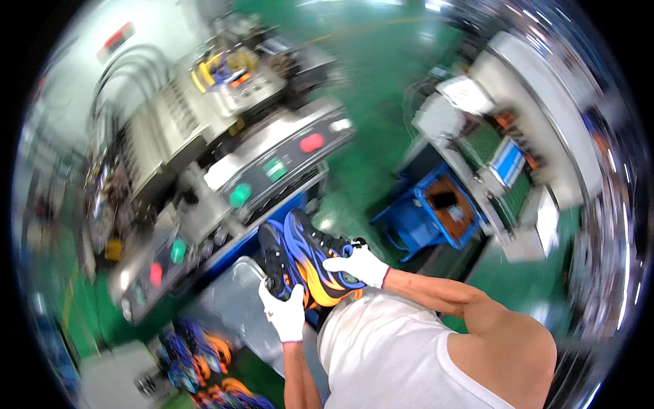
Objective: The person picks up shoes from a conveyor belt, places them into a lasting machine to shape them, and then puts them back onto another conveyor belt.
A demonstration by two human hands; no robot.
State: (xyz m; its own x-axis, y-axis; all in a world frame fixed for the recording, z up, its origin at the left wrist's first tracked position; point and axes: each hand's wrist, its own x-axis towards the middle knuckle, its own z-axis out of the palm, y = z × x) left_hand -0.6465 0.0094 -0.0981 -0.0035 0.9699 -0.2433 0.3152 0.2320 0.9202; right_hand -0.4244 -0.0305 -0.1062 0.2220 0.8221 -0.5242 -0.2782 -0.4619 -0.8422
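Note:
Two sneakers in black, blue, yellow and orange are held together in front of my body. My left hand [283, 313], in a white glove, is closed on the heel end of the left sneaker [272, 253]. The right sneaker [312, 240] lies against it, and its blue-to-orange sole [310, 278] faces partly up. Around the heel end of this one, my gloved right hand [360, 265] is wrapped, thumb across the sole. Both toe ends point away from me.
Ahead on the left stands a metal machine [174, 126] with a panel of green and red buttons [274, 169]. A grey work surface [221, 300] lies left of my hands. More sneakers [194, 354] sit at lower left. A blue bin [402, 221] and a conveyor [552, 112] are on the right.

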